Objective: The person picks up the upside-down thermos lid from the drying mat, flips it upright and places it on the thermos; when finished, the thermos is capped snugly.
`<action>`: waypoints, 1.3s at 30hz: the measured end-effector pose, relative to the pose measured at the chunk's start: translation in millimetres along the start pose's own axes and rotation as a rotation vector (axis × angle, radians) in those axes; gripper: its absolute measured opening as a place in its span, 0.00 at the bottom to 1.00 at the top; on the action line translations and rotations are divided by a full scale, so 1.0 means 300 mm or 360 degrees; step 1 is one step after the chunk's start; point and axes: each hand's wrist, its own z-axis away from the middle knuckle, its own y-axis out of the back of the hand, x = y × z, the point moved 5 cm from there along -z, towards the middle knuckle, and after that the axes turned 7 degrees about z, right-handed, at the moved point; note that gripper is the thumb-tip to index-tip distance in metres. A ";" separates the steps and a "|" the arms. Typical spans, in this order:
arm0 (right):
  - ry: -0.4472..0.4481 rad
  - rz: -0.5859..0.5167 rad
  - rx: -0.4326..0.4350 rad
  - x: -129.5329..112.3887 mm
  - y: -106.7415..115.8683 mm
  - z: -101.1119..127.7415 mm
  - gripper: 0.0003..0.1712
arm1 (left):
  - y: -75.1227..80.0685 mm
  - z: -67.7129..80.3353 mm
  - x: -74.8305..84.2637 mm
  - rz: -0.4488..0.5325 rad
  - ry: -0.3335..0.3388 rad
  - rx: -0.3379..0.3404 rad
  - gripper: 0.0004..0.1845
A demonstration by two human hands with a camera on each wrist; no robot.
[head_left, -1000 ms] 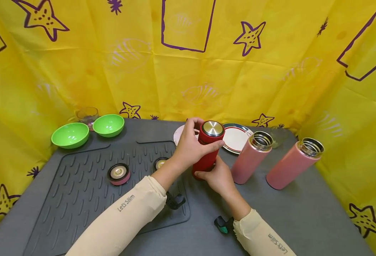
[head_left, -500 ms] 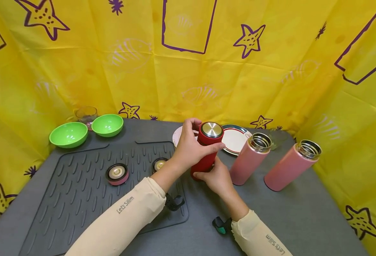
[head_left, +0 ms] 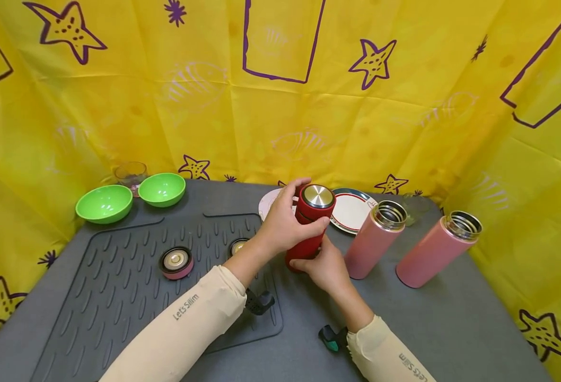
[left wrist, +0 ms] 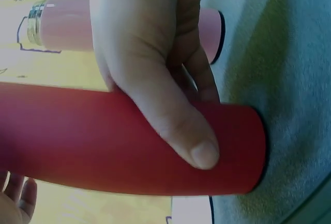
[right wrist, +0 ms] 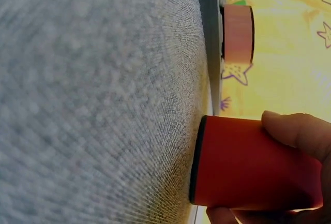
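Hands share one job on the red flask [head_left: 307, 225], which stands upright on the grey desk [head_left: 452, 318] at the centre of the head frame, just left of two open pink flasks [head_left: 375, 239]. To do this well, the right hand [head_left: 325, 265] should likely keep its fingers clamped round the base so the body cannot spin, while the left hand [head_left: 282, 225], wrapped round the upper body below the cap [head_left: 317, 197], turns squarely without tilting. The flask is a matte red cylinder with a brushed steel disc on top; its foot sits flat on the cloth.
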 end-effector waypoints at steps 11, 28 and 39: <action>-0.0015 -0.0020 -0.0026 0.001 0.000 -0.003 0.37 | -0.007 -0.006 0.011 -0.0059 -0.0039 0.0139 0.35; -0.0021 -0.0042 -0.0020 -0.002 -0.006 0.002 0.37 | -0.004 -0.002 0.008 -0.0047 -0.0005 0.0103 0.35; -0.0036 -0.0012 -0.0021 0.004 -0.004 -0.005 0.40 | -0.004 0.004 0.006 -0.0068 0.0025 0.0121 0.45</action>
